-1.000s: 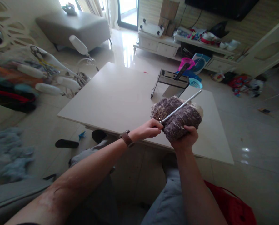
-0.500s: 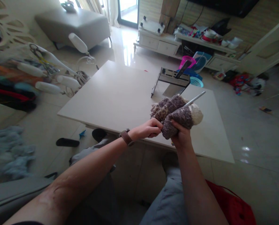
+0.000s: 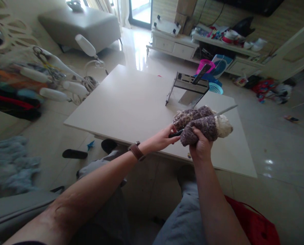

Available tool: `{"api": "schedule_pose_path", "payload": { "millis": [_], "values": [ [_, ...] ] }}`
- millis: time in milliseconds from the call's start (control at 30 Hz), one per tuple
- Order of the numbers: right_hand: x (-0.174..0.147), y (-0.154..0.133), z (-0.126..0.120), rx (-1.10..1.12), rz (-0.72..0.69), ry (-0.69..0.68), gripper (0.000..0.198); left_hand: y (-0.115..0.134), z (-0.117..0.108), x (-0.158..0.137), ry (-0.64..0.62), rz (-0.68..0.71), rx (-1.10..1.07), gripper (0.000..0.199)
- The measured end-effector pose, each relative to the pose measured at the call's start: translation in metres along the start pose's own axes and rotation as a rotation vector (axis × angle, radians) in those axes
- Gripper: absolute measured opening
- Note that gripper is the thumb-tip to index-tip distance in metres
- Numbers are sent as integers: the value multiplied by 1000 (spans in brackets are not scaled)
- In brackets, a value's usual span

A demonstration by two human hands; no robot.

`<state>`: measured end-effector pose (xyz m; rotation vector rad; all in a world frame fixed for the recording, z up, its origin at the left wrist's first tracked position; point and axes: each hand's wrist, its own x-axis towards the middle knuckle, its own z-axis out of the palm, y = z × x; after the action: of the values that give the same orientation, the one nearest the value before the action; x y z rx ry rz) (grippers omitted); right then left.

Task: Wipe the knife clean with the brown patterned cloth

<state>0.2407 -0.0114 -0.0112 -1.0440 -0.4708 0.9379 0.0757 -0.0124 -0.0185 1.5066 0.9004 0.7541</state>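
Observation:
My left hand (image 3: 166, 137), below a brown-banded wristwatch, has its fingers around the black handle of a knife (image 3: 176, 134). The long grey blade runs between folds of a fuzzy brown-and-cream cloth (image 3: 202, 128), and its tip sticks out at the upper right. Most of the blade is hidden by the cloth. My right hand (image 3: 201, 144) grips the cloth from below, thumb on top, over the near edge of the white table (image 3: 121, 102). Beyond my hands stands a knife holder (image 3: 192, 81) with one black handle rising from its top.
A white multi-armed lamp (image 3: 75, 88) lies left of the table. Behind the knife holder are a pink basket (image 3: 205, 66) and a light-blue basket (image 3: 215, 88). A red bag (image 3: 254, 221) sits by my right leg. A low white cabinet (image 3: 172, 46) lines the far wall.
Both hands, the knife and the cloth have shifted right and slightly up. My left fingers have loosened from a tight fist, and the black handle now shows.

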Motion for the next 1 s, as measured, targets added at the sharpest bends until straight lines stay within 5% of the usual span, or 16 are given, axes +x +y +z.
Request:
{"api": "schedule_pose_path", "payload": {
  "millis": [133, 300, 667, 1000],
  "values": [
    [-2, -3, 0, -13, 141, -43, 38, -2, 7, 2, 31, 64, 314, 20],
    [-5, -9, -2, -37, 247, -145, 36, -1, 3, 1, 70, 117, 458, 24],
    [-9, -9, -4, -33, 300, -150, 37, -2, 5, 1, 44, 172, 451, 25],
    [-11, -7, -2, -54, 199, -88, 38, -6, 10, 2, 37, 169, 448, 20]
  ]
}}
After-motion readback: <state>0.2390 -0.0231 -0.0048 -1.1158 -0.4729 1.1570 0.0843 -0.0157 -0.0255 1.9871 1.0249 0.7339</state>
